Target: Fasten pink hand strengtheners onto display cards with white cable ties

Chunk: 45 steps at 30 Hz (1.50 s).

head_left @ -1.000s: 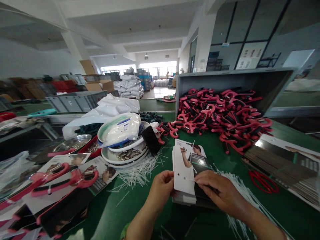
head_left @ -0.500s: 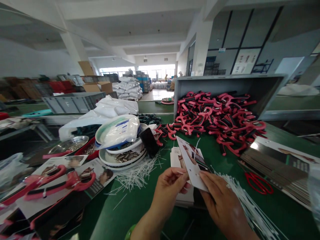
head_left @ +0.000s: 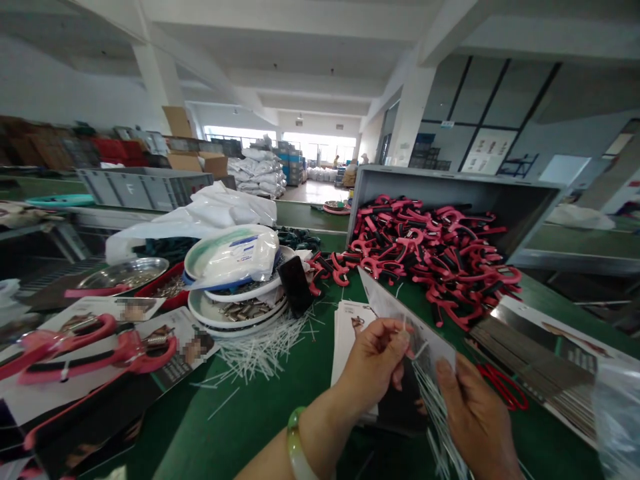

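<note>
- Printed card, thin, flat, white-backed [head_left: 387,303]: one, raised and tilted above the tabletop, between the two hands.
- Right hand [head_left: 477,413]: grasping the card by its near end, thumb against the face turned toward the left hand.
- Left hand [head_left: 380,360]: fingertips pinched on a thin white plastic tie [head_left: 421,349] at the card; whether it passes through a hole cannot be told.
- Stack of white-and-black printed cards [head_left: 345,340]: on the green tabletop [head_left: 200,427], beneath the left hand.
- Pink-and-black plastic spring clamps [head_left: 425,247]: large heap, spilling from a tipped grey plastic crate [head_left: 500,193].
- Clamp-bearing printed cards [head_left: 185,340]: overlapping group at left, clamps lying on them.
- Loose white plastic ties [head_left: 260,353]: scattered beside the stacked trays [head_left: 237,327].
- Progress, as judged: left-hand group seemingly assembled; held card without a clamp, mid-tying; stack and heap unworked.
</note>
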Each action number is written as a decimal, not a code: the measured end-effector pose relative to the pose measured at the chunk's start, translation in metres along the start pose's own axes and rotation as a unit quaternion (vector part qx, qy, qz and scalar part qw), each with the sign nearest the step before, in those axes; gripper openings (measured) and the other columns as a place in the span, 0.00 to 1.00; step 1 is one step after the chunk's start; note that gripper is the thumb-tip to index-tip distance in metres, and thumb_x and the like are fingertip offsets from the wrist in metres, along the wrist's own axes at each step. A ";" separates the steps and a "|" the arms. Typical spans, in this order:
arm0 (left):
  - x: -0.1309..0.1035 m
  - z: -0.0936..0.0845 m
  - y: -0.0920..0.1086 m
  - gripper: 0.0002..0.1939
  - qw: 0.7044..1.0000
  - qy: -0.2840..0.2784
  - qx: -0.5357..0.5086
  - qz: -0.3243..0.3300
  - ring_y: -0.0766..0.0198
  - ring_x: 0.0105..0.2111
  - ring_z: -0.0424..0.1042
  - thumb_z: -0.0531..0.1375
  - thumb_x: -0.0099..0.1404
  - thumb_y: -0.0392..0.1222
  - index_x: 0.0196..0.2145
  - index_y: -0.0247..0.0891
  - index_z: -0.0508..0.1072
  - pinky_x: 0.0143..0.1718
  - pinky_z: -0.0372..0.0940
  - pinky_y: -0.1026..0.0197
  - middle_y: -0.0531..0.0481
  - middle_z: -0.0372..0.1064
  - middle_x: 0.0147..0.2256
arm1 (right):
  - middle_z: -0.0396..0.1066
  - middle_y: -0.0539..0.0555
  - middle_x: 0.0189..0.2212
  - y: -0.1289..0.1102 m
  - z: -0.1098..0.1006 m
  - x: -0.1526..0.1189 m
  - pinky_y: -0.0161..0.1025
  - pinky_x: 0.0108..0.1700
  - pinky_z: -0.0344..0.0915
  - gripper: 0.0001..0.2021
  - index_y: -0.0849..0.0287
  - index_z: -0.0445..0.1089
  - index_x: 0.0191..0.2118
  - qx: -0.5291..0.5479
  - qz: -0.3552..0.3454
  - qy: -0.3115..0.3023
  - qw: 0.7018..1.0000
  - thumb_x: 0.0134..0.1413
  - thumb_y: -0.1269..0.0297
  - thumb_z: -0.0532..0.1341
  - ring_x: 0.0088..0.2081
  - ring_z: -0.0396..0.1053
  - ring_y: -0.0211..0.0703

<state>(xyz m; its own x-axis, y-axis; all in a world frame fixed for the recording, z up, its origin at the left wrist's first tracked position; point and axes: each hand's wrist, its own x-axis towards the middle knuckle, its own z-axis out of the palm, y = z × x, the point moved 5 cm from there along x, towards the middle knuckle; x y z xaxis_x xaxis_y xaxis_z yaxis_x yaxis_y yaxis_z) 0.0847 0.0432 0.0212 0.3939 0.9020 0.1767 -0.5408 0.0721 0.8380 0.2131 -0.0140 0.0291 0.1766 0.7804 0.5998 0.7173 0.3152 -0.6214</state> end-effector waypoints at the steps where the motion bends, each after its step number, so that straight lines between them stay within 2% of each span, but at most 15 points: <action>1: -0.001 -0.001 0.000 0.25 1.000 -0.007 0.017 -0.010 0.79 0.11 0.52 0.63 0.51 0.61 0.33 0.36 0.67 0.11 0.50 0.71 0.59 0.62 0.22 | 0.74 0.57 0.42 0.000 0.001 -0.001 0.40 0.42 0.71 0.18 0.55 0.74 0.44 0.011 0.012 0.001 1.000 0.60 0.52 0.53 0.41 0.73 0.48; 4: -0.004 -0.003 0.003 0.25 0.998 -0.010 0.056 -0.031 0.79 0.12 0.51 0.63 0.51 0.62 0.30 0.34 0.69 0.11 0.47 0.70 0.58 0.61 0.22 | 0.73 0.58 0.43 -0.002 0.003 -0.003 0.35 0.29 0.72 0.18 0.56 0.74 0.44 0.044 0.047 0.000 0.998 0.58 0.51 0.54 0.36 0.73 0.46; 6: -0.006 -0.004 0.005 0.25 0.997 -0.010 0.066 -0.043 0.79 0.12 0.51 0.63 0.50 0.63 0.29 0.34 0.70 0.12 0.47 0.69 0.58 0.61 0.21 | 0.73 0.57 0.43 -0.003 0.005 -0.004 0.33 0.24 0.70 0.18 0.56 0.74 0.44 0.054 0.063 0.001 0.997 0.58 0.51 0.54 0.35 0.73 0.45; 11: -0.006 -0.003 0.012 0.23 0.997 -0.017 0.072 -0.034 0.77 0.16 0.52 0.65 0.49 0.60 0.25 0.35 0.70 0.16 0.48 0.69 0.56 0.63 0.22 | 0.74 0.56 0.41 -0.005 0.005 -0.002 0.36 0.35 0.72 0.17 0.55 0.75 0.42 0.040 0.036 0.013 0.998 0.58 0.50 0.55 0.40 0.73 0.47; 17: -0.008 -0.004 0.022 0.21 0.994 -0.018 0.104 -0.005 0.73 0.20 0.57 0.65 0.50 0.58 0.25 0.34 0.73 0.20 0.50 0.68 0.54 0.63 0.21 | 0.72 0.58 0.46 0.003 0.010 -0.005 0.30 0.21 0.69 0.16 0.56 0.72 0.46 0.063 0.048 -0.013 0.997 0.60 0.55 0.54 0.29 0.72 0.39; 20: -0.008 -0.007 0.022 0.23 0.993 -0.003 0.114 -0.024 0.75 0.17 0.56 0.64 0.49 0.60 0.25 0.34 0.72 0.17 0.49 0.69 0.55 0.63 0.20 | 0.73 0.59 0.43 -0.002 0.011 -0.005 0.34 0.29 0.72 0.16 0.57 0.72 0.46 -0.007 -0.042 -0.015 0.999 0.61 0.56 0.53 0.35 0.74 0.44; 22: -0.008 -0.010 0.020 0.24 0.994 0.019 0.099 -0.034 0.76 0.15 0.55 0.65 0.48 0.61 0.26 0.35 0.69 0.15 0.50 0.70 0.56 0.64 0.21 | 0.73 0.59 0.41 -0.008 0.014 -0.006 0.39 0.38 0.73 0.15 0.58 0.71 0.46 -0.060 -0.124 -0.014 0.990 0.61 0.58 0.52 0.40 0.73 0.47; 24: -0.009 -0.015 0.018 0.25 0.996 0.047 0.070 -0.028 0.77 0.14 0.56 0.65 0.47 0.61 0.26 0.36 0.65 0.15 0.52 0.70 0.57 0.63 0.20 | 0.73 0.59 0.40 -0.014 0.018 -0.010 0.42 0.42 0.72 0.15 0.59 0.69 0.47 -0.097 -0.187 -0.015 0.977 0.62 0.60 0.51 0.42 0.72 0.48; 27: -0.017 -0.025 0.015 0.25 0.994 0.096 0.048 -0.015 0.75 0.14 0.61 0.66 0.48 0.59 0.27 0.38 0.60 0.16 0.56 0.71 0.59 0.61 0.21 | 0.73 0.59 0.41 -0.023 0.025 -0.017 0.43 0.42 0.71 0.14 0.58 0.67 0.49 -0.137 -0.264 -0.014 0.955 0.62 0.62 0.51 0.42 0.72 0.48; 30: -0.032 -0.039 0.018 0.24 0.989 0.136 0.058 -0.003 0.75 0.18 0.65 0.63 0.52 0.60 0.35 0.40 0.62 0.19 0.61 0.69 0.56 0.65 0.31 | 0.73 0.60 0.40 -0.031 0.033 -0.025 0.43 0.40 0.70 0.15 0.60 0.67 0.50 -0.188 -0.320 -0.017 0.928 0.62 0.63 0.50 0.40 0.72 0.49; 33: -0.048 -0.051 0.029 0.24 0.985 0.111 0.131 -0.012 0.74 0.22 0.65 0.61 0.56 0.57 0.45 0.41 0.65 0.23 0.63 0.68 0.51 0.64 0.40 | 0.74 0.60 0.38 -0.037 0.041 -0.030 0.41 0.36 0.70 0.15 0.61 0.68 0.48 -0.234 -0.346 -0.031 0.908 0.62 0.66 0.48 0.38 0.71 0.47; 36: -0.058 -0.060 0.044 0.16 0.951 0.067 0.302 -0.032 0.73 0.24 0.64 0.61 0.57 0.49 0.41 0.38 0.72 0.25 0.61 0.67 0.49 0.65 0.39 | 0.74 0.60 0.38 -0.041 0.049 -0.036 0.39 0.33 0.70 0.16 0.62 0.69 0.46 -0.263 -0.365 -0.042 0.892 0.59 0.73 0.47 0.38 0.71 0.47; 39: -0.061 -0.069 0.052 0.10 0.881 0.040 0.468 -0.065 0.70 0.26 0.63 0.62 0.55 0.43 0.35 0.38 0.76 0.29 0.60 0.66 0.50 0.65 0.36 | 0.74 0.59 0.39 -0.042 0.057 -0.042 0.40 0.30 0.70 0.18 0.62 0.68 0.47 -0.286 -0.379 -0.064 0.878 0.55 0.76 0.47 0.38 0.71 0.49; 42: -0.058 -0.079 0.045 0.07 0.842 0.031 0.530 -0.097 0.68 0.27 0.63 0.61 0.54 0.41 0.32 0.39 0.76 0.30 0.60 0.65 0.51 0.66 0.34 | 0.73 0.58 0.40 -0.042 0.065 -0.046 0.41 0.28 0.70 0.19 0.61 0.68 0.48 -0.297 -0.382 -0.098 0.869 0.52 0.76 0.49 0.38 0.71 0.50; 45: -0.054 -0.086 0.035 0.04 0.835 0.056 0.542 -0.075 0.64 0.31 0.66 0.59 0.56 0.39 0.28 0.37 0.73 0.35 0.61 0.63 0.51 0.66 0.32 | 0.73 0.57 0.39 -0.041 0.069 -0.045 0.41 0.27 0.70 0.19 0.61 0.68 0.48 -0.301 -0.364 -0.116 0.873 0.48 0.76 0.52 0.37 0.71 0.50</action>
<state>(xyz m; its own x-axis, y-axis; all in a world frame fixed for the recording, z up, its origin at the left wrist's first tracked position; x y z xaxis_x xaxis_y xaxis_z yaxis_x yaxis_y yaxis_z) -0.0193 0.0333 -0.0036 0.2917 0.9561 0.0286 0.5238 -0.1846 0.8316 0.1290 -0.0251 -0.0073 -0.5661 0.6020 0.5632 0.8192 0.4870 0.3029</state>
